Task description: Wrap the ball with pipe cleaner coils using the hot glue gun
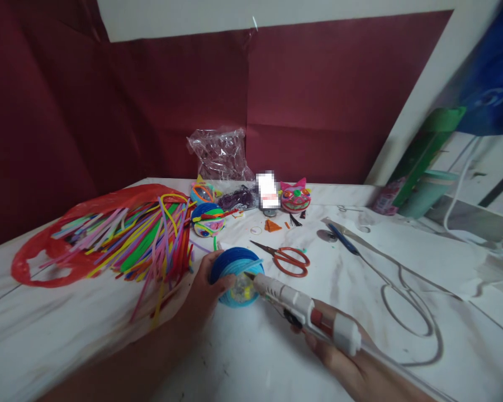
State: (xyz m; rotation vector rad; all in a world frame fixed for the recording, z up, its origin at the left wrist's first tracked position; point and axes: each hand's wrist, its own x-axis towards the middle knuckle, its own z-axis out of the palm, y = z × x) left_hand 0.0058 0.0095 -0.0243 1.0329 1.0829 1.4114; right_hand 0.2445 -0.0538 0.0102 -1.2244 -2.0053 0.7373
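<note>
My left hand (213, 279) is closed around the side of a ball (230, 261) wrapped in dark and light blue pipe cleaners. A clear patch with some yellow shows on the ball's near side. In my right hand (329, 346) is a white hot glue gun (289, 298), its dark nozzle pointing left at that patch. The tip is at or very near the ball; contact I cannot tell. A light blue strand sticks out to the right above the nozzle. Just beyond lie red-handled scissors (291, 261), blades partly apart.
A red plastic bag (29, 262) with many coloured pipe cleaners (151, 240) lies left. Decorated balls (208, 219) and a pink cat-like one (295, 196) stand behind, near orange felt scraps (272, 225). A blue-handled tool (342, 239) and a looped cord (433, 329) are right.
</note>
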